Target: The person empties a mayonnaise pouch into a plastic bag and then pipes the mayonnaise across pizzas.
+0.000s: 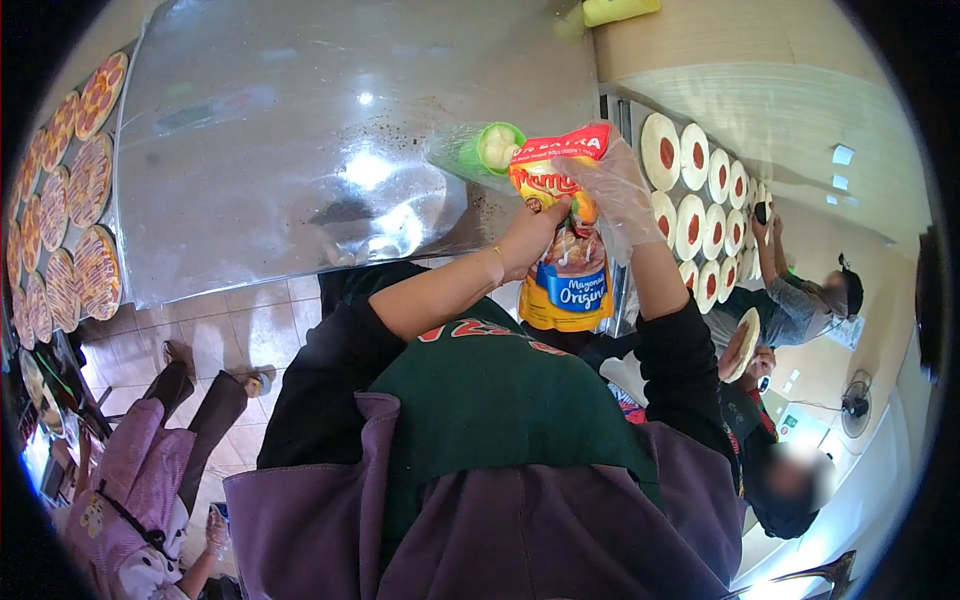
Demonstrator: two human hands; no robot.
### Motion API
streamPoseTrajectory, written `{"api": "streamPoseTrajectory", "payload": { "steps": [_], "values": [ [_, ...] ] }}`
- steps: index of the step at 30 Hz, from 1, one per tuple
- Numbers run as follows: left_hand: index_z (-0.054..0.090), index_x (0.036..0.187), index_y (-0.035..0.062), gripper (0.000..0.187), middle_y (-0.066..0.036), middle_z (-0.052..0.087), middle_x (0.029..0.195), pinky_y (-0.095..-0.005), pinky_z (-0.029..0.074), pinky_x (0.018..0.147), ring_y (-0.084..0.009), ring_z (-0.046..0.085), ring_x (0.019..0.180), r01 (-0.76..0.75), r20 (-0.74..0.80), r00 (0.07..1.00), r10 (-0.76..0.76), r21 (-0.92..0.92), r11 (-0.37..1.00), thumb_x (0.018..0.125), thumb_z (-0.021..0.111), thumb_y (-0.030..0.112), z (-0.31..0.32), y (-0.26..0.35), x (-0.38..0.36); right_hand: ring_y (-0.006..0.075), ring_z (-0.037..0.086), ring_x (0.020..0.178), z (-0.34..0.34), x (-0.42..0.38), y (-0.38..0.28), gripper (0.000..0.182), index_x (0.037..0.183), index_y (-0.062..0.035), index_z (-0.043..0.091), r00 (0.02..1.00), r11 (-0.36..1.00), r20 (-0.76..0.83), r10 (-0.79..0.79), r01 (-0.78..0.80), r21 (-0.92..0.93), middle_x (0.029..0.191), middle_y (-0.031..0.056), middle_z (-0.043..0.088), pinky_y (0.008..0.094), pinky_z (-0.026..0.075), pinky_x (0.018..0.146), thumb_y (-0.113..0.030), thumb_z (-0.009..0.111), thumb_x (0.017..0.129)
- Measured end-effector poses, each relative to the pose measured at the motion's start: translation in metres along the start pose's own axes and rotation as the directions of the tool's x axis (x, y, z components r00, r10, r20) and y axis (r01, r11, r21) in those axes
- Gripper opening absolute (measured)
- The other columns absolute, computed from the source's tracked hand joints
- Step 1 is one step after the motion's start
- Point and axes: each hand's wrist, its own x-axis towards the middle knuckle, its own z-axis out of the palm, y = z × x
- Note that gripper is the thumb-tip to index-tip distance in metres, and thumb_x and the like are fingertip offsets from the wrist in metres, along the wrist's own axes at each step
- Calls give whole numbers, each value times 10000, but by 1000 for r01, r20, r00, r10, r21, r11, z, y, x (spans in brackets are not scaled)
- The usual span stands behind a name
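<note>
A yellow, red and blue mayonnaise pouch [567, 285] is tilted over the table's near right edge, its top end by a green cup [508, 133]. My bare left hand [535, 238] is wrapped round the middle of the pouch. Higher up, my right hand [612, 190], in a clear plastic glove, is closed on the pouch's upper right side. Clear plastic film [452, 148] spreads out from the cup. Pale, creamy mayonnaise [497, 148] shows inside the cup, near the pouch's top.
A shiny metal table [270, 120] with dark crumbs lies ahead. Topped pizzas [92, 180] stand in rows at left; sauced bases [690, 225] fill the right side. A yellow object [620, 10] sits at the far edge. Co-workers stand left and right, one holding a base [742, 345].
</note>
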Motion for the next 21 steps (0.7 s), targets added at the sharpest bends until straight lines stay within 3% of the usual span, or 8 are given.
{"api": "streamPoseTrajectory", "payload": {
  "steps": [7, 21],
  "values": [
    [596, 1300, 26, 314, -109, 707, 1192, -365, 567, 892, -217, 708, 1028, 9, 15, 1000, -9, 30, 1000, 1090, 506, 242, 2, 1, 1, 157, 687, 946, -9, 5, 8, 477, 1217, -23, 567, 996, 977, 4, -88, 87, -195, 1056, 95, 696, 299, 574, 828, -108, 837, 832],
    [617, 1253, 17, 293, -106, 714, 1151, -368, 556, 885, -216, 704, 996, -93, 0, 996, 93, -4, 996, 1090, 492, 225, 5, -9, 7, 191, 720, 949, -18, 17, 28, 489, 1235, -37, 590, 984, 932, -9, -178, 166, -323, 1061, 116, 722, 328, 581, 833, -141, 838, 827]
  ]
}}
